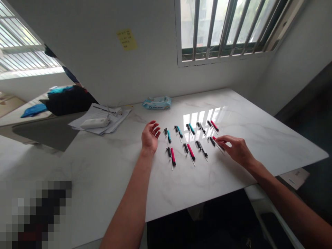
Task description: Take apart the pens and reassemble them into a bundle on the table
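Several taken-apart pens lie in two rows on a white marble table (103, 180). The far row has teal barrels (169, 136) and one red barrel (214, 125). The near row has red barrels (173, 156) and black pieces (201, 146), each with a thin white refill beside it. My left hand (149, 136) rests on its edge just left of the rows, fingers loosely curled and apart, holding nothing. My right hand (235, 148) lies at the right end of the near row, its fingertips touching the red pen part (214, 138) there.
A pack of wet wipes (157, 102) lies at the back by the wall. A stack of papers (100, 119) with a white object on top sits at the back left. A barred window is above. The table's near edge runs below my arms.
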`<state>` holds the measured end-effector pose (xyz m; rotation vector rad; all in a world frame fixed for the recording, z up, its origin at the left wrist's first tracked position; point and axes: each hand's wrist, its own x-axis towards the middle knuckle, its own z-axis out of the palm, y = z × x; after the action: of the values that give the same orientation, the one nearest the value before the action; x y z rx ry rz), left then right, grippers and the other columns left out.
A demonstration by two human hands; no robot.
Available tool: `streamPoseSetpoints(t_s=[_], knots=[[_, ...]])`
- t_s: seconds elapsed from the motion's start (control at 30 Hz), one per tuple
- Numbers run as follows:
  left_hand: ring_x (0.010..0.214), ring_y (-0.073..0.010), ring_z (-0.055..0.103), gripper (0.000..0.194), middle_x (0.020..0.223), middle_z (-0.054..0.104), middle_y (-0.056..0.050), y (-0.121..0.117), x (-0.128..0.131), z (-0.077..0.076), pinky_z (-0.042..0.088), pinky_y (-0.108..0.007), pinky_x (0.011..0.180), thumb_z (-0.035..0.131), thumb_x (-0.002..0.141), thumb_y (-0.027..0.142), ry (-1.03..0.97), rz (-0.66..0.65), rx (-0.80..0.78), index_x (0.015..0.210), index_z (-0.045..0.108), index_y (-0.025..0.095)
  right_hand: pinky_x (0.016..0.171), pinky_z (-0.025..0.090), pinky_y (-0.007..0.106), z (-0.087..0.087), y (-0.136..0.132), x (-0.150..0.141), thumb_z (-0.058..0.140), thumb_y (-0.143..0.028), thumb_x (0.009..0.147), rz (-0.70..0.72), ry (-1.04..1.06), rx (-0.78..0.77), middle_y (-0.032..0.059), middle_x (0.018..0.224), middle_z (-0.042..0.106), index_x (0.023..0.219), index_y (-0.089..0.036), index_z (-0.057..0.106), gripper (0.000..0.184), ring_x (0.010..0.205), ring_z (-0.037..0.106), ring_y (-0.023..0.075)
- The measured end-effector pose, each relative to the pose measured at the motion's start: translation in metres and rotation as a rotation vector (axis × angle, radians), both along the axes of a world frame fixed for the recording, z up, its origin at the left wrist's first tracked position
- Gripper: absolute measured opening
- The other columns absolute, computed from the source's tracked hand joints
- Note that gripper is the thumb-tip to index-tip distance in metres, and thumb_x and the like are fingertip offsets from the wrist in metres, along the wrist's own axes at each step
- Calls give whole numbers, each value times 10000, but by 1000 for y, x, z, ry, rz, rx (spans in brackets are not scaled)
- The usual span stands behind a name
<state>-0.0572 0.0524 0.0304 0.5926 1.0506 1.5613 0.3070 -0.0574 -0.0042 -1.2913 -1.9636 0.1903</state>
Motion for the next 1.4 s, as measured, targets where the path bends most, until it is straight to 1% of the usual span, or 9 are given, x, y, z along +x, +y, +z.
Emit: streamPoseSetpoints(t_s=[0.13, 0.3, 0.4, 0.63, 0.97, 1.07, 1.17, 1.27, 1.4], knots=[[793, -141, 601, 331, 946, 693, -21, 0, 0, 1, 434, -250, 700, 709, 638, 306, 3, 3, -2, 959, 708, 221, 785, 629, 418, 3, 7, -7, 651, -311, 991, -50, 35, 25, 54, 984, 799, 1045, -246, 767, 145, 898, 758, 258], [790, -140, 603, 331, 940, 693, -20, 0, 0, 0, 436, -248, 697, 704, 642, 304, 2, 8, -3, 963, 711, 222, 812, 647, 382, -3, 14, -15, 693, -335, 963, 27, 182, -62, 31, 966, 799, 1039, -242, 760, 138, 849, 774, 223], [790, -144, 606, 324, 941, 695, -22, 1, 0, -1, 436, -252, 693, 694, 655, 307, 4, 6, -4, 967, 710, 224, 803, 646, 369, -8, 16, -17, 692, -332, 962, 28, 225, -75, 28, 935, 791, 1002, -237, 752, 119, 823, 774, 217], [796, -138, 606, 317, 946, 689, -12, 1, 0, -2, 434, -261, 708, 697, 664, 293, -4, -10, -1, 974, 712, 226, 783, 606, 365, -14, 18, -16, 672, -275, 976, 89, 14, -38, 44, 966, 783, 1008, -250, 748, 86, 850, 753, 224], [802, -149, 606, 304, 926, 678, -18, 1, 0, -2, 431, -266, 703, 692, 668, 300, 14, -5, -1, 963, 709, 228, 794, 592, 389, -15, 17, -14, 651, -289, 997, 116, -43, -39, 50, 968, 766, 1009, -255, 745, 100, 887, 711, 235], [801, -146, 608, 311, 924, 676, -14, 1, -1, -2, 431, -262, 706, 692, 672, 304, 18, -11, 0, 973, 703, 229, 858, 595, 431, -10, 17, -15, 625, -298, 1012, 90, -74, 9, 67, 1037, 764, 1031, -260, 746, 128, 978, 698, 259], [791, -142, 607, 300, 921, 671, -14, 1, 0, -4, 429, -252, 704, 685, 684, 304, 39, -14, 10, 973, 697, 225, 995, 557, 533, -3, 21, -18, 609, -340, 1022, 34, -182, 58, 93, 1267, 712, 1074, -272, 761, 175, 1208, 620, 318], [785, -156, 605, 262, 926, 680, -27, 1, 0, -7, 422, -255, 701, 662, 722, 311, 225, 13, 67, 963, 702, 218, 1051, 506, 635, 3, 28, -22, 594, -374, 1028, 14, -324, 35, 81, 1459, 613, 1087, -288, 783, 216, 1394, 479, 379], [774, -198, 585, 129, 872, 693, -38, -1, 0, -12, 419, -291, 759, 690, 733, 238, 750, 129, 164, 857, 726, 230, 1037, 512, 657, 5, 33, -22, 572, -359, 1036, 37, -372, 30, 94, 1428, 642, 970, -259, 800, 257, 1402, 470, 390]])
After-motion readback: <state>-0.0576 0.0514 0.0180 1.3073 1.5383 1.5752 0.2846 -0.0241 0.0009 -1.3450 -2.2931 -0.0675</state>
